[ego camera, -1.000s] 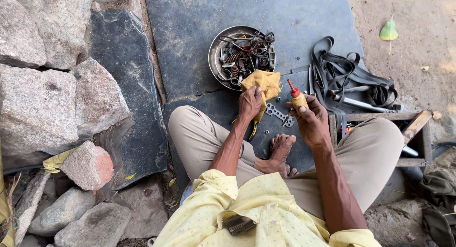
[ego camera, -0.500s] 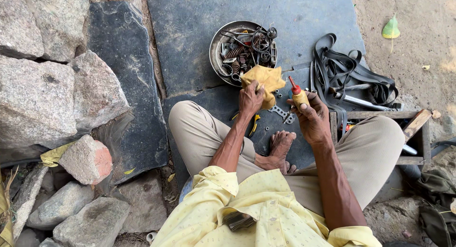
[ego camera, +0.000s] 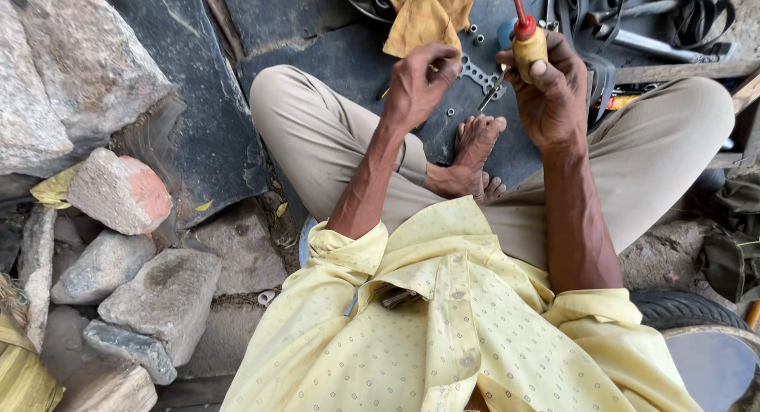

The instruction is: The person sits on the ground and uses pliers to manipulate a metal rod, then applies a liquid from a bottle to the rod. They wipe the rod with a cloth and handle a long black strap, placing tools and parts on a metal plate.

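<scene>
Gripping hands: right hand (ego camera: 554, 87), red-capped yellowish bottle (ego camera: 528, 41); left hand (ego camera: 421, 81), perhaps yellow cloth (ego camera: 427, 16).

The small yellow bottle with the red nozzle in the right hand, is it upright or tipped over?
Upright. The right hand grips the yellow bottle around its body, and its red nozzle points up, away from the person.

The person sits cross-legged, both bare forearms reaching forward out of rolled-up pale yellow sleeves, a bare foot tucked between the knees. The left hand (ego camera: 423, 83) is curled, fingers bent inward and pinched on a corner of a mustard-yellow cloth (ego camera: 431, 16), its wrist angled to the right. The right hand (ego camera: 550, 91) is raised with its back to the camera, fingers wrapped around a small yellow bottle with a red nozzle (ego camera: 526, 40), held upright, thumb against its side.
</scene>
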